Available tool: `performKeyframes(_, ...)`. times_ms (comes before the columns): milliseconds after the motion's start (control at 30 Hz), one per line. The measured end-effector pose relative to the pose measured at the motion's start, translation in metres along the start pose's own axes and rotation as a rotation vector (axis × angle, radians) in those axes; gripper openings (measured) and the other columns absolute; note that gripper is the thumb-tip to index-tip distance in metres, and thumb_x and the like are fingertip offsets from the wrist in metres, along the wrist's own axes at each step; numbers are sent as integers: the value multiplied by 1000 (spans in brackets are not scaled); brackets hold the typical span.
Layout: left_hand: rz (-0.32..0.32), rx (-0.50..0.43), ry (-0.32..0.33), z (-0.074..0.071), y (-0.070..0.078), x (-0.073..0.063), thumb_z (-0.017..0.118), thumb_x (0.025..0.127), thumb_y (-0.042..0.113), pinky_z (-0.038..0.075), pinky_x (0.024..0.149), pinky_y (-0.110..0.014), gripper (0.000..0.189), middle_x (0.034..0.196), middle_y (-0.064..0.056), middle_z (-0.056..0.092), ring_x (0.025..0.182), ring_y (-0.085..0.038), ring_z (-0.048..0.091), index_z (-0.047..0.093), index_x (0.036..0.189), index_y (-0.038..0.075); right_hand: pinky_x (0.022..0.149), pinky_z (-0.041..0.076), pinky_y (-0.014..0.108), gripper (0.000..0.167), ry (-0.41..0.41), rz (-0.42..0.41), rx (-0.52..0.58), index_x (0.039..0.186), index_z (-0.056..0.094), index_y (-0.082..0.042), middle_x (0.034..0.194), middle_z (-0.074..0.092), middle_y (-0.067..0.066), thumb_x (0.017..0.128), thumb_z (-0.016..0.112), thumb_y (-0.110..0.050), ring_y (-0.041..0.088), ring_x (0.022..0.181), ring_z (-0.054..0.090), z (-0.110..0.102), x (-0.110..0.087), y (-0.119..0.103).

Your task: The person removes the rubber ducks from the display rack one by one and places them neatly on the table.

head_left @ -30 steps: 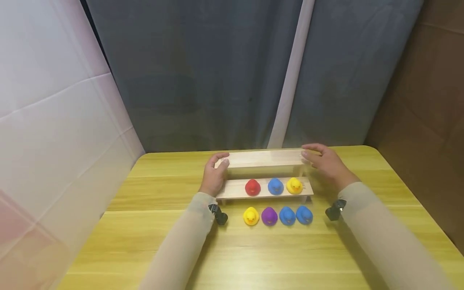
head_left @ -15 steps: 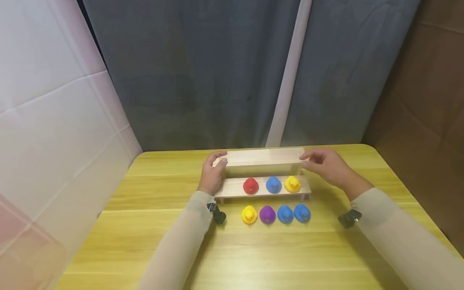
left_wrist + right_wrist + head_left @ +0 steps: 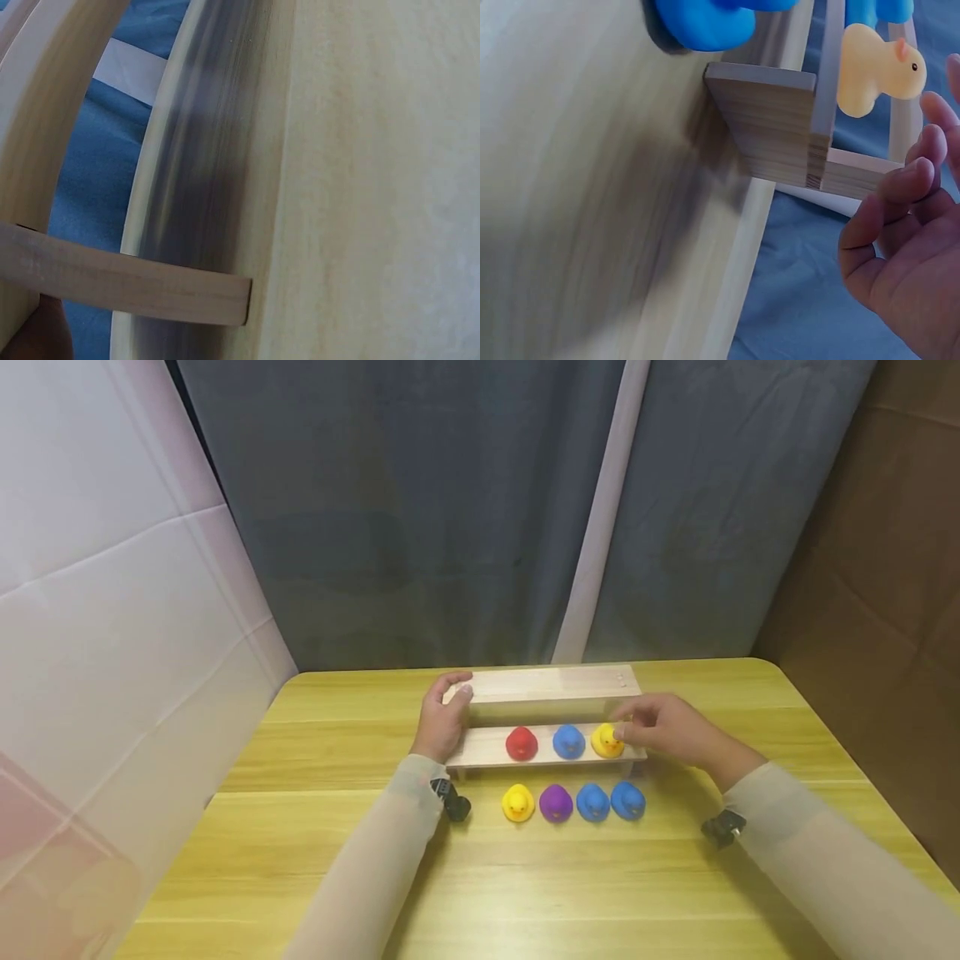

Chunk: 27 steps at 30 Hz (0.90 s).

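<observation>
My left hand (image 3: 442, 718) grips the left end of the upper wooden shelf (image 3: 551, 683), thumb at the front edge. In the left wrist view only a bit of that hand (image 3: 43, 334) shows by a wooden leg (image 3: 165, 289). My right hand (image 3: 671, 727) is just right of a yellow rubber duck (image 3: 606, 741) on the lower shelf (image 3: 480, 747). In the right wrist view its loosely bent fingers (image 3: 907, 184) are apart from the duck (image 3: 866, 67) and hold nothing. A blue duck (image 3: 568, 742) and a red duck (image 3: 521, 743) share that shelf.
On the table (image 3: 337, 852), before the lower shelf, stand a yellow duck (image 3: 518, 803), a purple duck (image 3: 556, 804) and two blue ducks, one at the right end (image 3: 627, 801). A grey curtain (image 3: 412, 527) hangs behind the table's far edge.
My right hand has left the right end of the upper shelf and come down beside the yellow duck on the lower shelf. My left hand stays at the upper shelf's left end.
</observation>
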<state>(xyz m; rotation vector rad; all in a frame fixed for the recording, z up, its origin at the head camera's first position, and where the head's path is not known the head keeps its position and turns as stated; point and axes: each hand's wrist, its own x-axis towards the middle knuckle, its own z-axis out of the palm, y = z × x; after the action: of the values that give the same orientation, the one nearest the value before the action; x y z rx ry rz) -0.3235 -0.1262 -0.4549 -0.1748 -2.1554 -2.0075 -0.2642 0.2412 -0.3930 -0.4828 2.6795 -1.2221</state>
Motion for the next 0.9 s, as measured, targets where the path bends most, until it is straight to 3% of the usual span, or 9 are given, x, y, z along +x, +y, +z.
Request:
performKeyframes(200, 5, -3, -6, 2, 5, -3, 61, 105, 19, 28, 122, -47, 31, 145, -13, 57, 137, -28, 46, 65, 133, 7, 58, 47, 29, 30, -24, -1, 4, 119, 76, -6, 80, 59, 6, 92, 81, -19, 23, 72, 54, 4, -1, 5)
performKeyframes(367, 0, 29, 2, 5, 0, -2, 61, 105, 22, 29, 122, -47, 29, 143, -8, 59, 137, -25, 48, 67, 131, 13, 59, 48, 30, 30, -30, 7, -9, 118, 77, -7, 81, 59, 5, 90, 81, -17, 23, 72, 54, 5, -2, 7)
performKeyframes(900, -17, 58, 12, 8, 3, -2, 60, 104, 26, 26, 124, -52, 30, 146, -5, 58, 143, -26, 45, 67, 132, 17, 58, 48, 29, 33, -64, 45, 5, 123, 76, -7, 78, 60, 4, 92, 80, -19, 22, 70, 55, 6, -1, 9)
